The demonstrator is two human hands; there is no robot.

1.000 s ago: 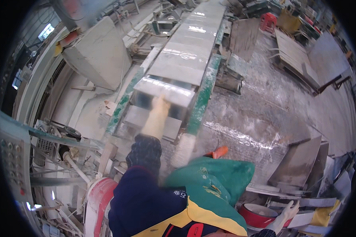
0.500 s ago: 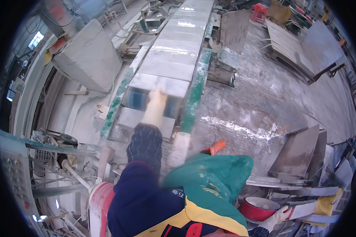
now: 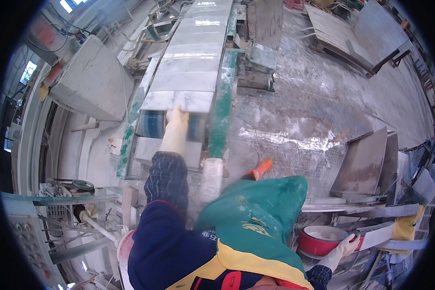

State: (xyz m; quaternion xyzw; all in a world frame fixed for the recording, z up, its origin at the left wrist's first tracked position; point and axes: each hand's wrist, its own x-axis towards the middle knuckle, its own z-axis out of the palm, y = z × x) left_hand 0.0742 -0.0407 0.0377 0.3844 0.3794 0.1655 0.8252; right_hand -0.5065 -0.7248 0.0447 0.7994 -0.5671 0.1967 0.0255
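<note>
My left hand, in a pale glove, reaches to the near end of a roller conveyor. Its fingers close on the front edge of a white marble slab with grey veins, thumb on top; the fingers underneath are hidden. Blue rollers show on either side of the wrist, and a pale plate lies below them. At the lower right my right hand, also gloved, is closed beside a red basin. Something red shows at its fingertips, next to a pale strip; what it grips is unclear.
Green rails flank the conveyor, with more wet slabs in line beyond. A wrapped white post stands at the right rail's near end. Brown panels lean at the right. A control panel stands at lower left.
The view has shifted, so the conveyor appears further left. My left hand stays at the slab's front edge, and my right hand remains beside the red basin.
</note>
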